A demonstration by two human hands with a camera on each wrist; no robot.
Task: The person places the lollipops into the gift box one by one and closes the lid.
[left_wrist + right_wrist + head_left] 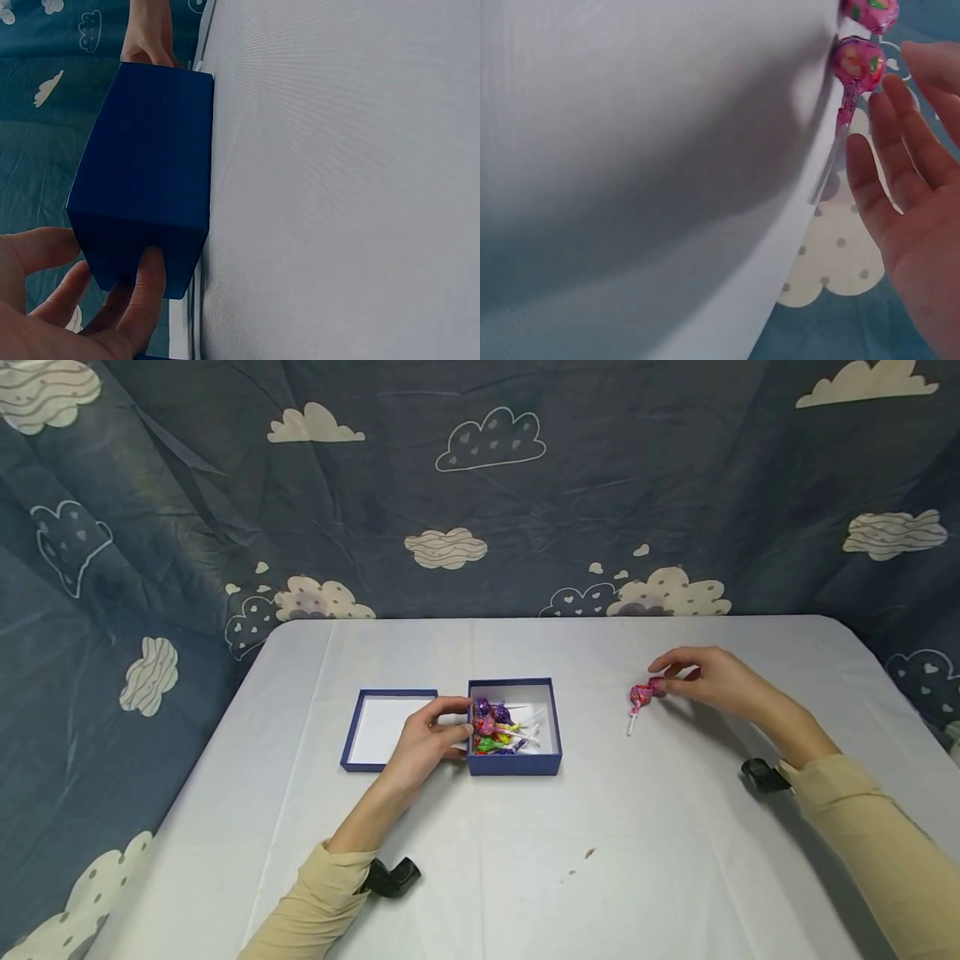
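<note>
A blue box [514, 765] with a white inside stands on the table, holding several wrapped lollipops [495, 727] in purple, pink, green and yellow. My left hand [427, 739] grips its left wall, one digit over the rim and other fingertips against the outside; the left wrist view shows these fingers [152, 270] on the blue end. To the right, two pink-wrapped lollipops [640, 696] lie close together, one white stick pointing toward me. My right hand [708, 677] hovers right at them, its fingers [866, 169] loosely extended beside the nearer wrapper [859, 64].
The blue-edged lid [375, 767], white inside up, lies left of the box, partly behind my left hand. A white cloth covers the table [480, 860], with small brown marks [590, 853] near the front. A dark cloud-patterned curtain [495, 502] hangs behind.
</note>
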